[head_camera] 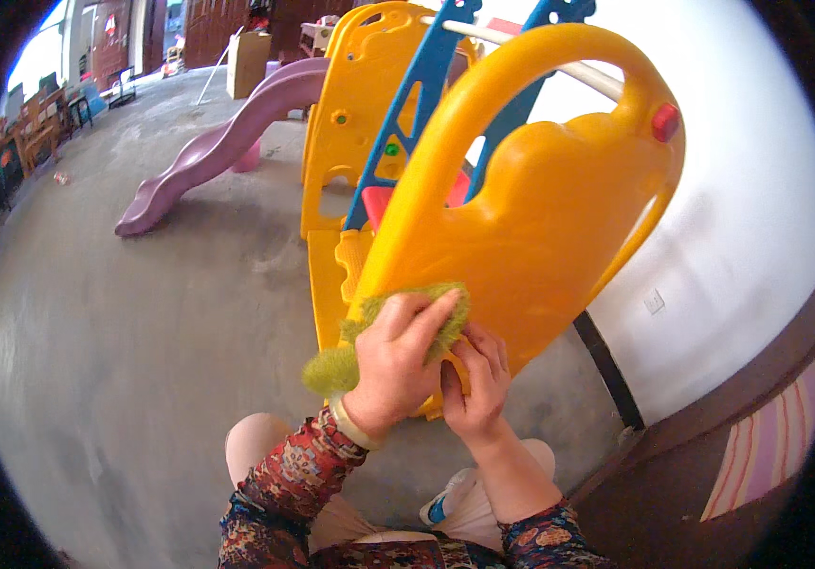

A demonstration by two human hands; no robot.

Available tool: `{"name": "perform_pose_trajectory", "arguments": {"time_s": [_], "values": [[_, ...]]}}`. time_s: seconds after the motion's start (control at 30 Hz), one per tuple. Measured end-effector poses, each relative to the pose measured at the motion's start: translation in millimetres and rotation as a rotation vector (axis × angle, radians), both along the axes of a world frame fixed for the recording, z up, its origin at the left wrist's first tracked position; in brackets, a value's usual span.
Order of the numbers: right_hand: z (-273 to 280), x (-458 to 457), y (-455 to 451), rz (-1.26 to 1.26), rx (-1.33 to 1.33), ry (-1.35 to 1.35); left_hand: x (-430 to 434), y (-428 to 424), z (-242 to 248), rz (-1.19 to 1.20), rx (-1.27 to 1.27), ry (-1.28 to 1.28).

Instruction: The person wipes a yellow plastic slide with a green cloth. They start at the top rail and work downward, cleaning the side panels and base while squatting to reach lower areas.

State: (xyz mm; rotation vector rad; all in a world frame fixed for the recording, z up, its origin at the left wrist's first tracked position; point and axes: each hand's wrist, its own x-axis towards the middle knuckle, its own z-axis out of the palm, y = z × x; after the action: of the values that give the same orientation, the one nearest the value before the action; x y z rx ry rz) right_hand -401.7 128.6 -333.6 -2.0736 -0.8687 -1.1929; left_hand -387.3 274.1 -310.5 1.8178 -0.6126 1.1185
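Note:
My left hand [394,355] presses a fuzzy green cloth [332,371] against the lower part of a yellow plastic side panel [521,235]. The cloth bunches under the fingers, and a loose end hangs out to the left of the wrist. Close beside it, my right hand [480,380] has bent fingers at the panel, near the cloth's edge. Whether those fingers grip anything is hidden. The panel belongs to a children's slide-and-swing playset and has a looped top with a red plastic cap [665,123].
Behind the panel stand a blue swing frame [407,107], a red seat [379,203] and a yellow climbing panel [372,64]. A purple slide [222,149] runs down leftwards to the concrete floor [165,341]. At right are a white wall [720,235] and a striped cloth [770,434].

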Motion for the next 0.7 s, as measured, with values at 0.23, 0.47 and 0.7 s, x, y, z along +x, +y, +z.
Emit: {"name": "perform_pose_trajectory", "arguments": {"time_s": [0.23, 0.47, 0.7], "values": [[6.7, -20.2, -25.1, 0.032, 0.122, 0.067, -21.9, -14.9, -10.8, -0.333, -0.173, 0.300], [26.0, -16.5, -7.8, 0.134, 0.103, 0.096, -35.4, -18.5, 0.6, -0.719, -0.636, 0.589], [37.0, 2.7, 19.8, 0.114, 0.254, 0.067, -25.2, 2.0, 0.6, -0.699, -0.806, 0.518]]}}
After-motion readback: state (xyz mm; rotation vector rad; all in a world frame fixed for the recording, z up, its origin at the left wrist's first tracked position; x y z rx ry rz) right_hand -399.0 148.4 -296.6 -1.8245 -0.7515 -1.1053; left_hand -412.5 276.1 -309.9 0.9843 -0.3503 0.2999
